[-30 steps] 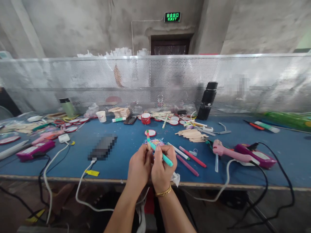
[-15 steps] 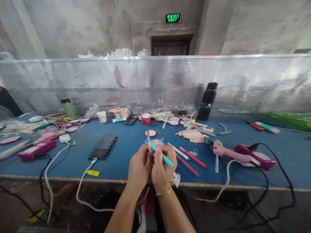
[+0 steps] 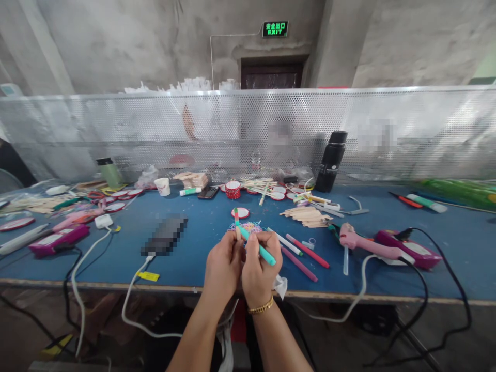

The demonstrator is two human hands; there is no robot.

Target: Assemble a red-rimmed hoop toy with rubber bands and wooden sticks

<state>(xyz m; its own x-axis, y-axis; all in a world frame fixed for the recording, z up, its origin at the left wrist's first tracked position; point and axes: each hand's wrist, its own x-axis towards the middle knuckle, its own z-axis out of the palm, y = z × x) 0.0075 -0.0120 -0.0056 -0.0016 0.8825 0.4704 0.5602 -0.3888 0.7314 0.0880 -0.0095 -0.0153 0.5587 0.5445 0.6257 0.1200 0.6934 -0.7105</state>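
My left hand (image 3: 222, 264) is closed round a flat wooden stick (image 3: 236, 219) that points up, its upper part coloured green and red. My right hand (image 3: 259, 267) pinches a teal marker (image 3: 259, 247), whose tip rests against the stick. Both hands meet just above the front edge of the blue table (image 3: 194, 248). A bit of white tissue (image 3: 279, 285) pokes out under my right palm. A gold bracelet sits on my right wrist.
Loose markers (image 3: 306, 252) lie right of my hands, then a pink glue gun (image 3: 368, 245) with its cable. A pile of wooden sticks (image 3: 306, 214), round red-rimmed discs (image 3: 241, 212), a black flask (image 3: 330, 161) and a phone (image 3: 165, 235) sit further back. A perforated metal screen (image 3: 248, 129) closes the far side.
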